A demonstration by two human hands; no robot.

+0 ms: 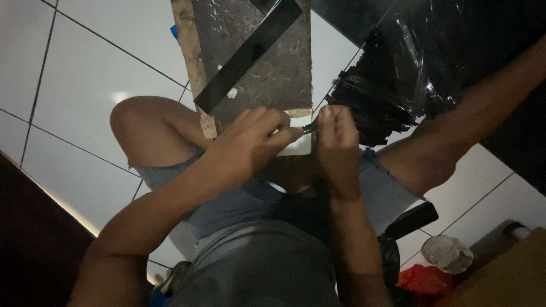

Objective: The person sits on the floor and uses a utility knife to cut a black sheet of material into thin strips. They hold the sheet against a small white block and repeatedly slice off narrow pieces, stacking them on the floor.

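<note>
My left hand (pixel 253 145) and my right hand (pixel 336 142) meet over my lap, at the near end of a rough dark board (pixel 267 68). Both pinch a small dark thin piece (pixel 310 128) between their fingertips. Under the fingers lies a small white flat piece (pixel 298 149); my left hand rests on it. A long black flat strip (pixel 247 54) lies slantwise on the board beyond the hands. What the thin dark piece is cannot be told.
I sit on a white tiled floor (pixel 85 79) with knees apart. Shiny black plastic sheeting (pixel 409 68) lies at the upper right. A red bag (pixel 424 279), a crumpled pale wad (pixel 448 253) and a black object (pixel 410 219) sit at the lower right.
</note>
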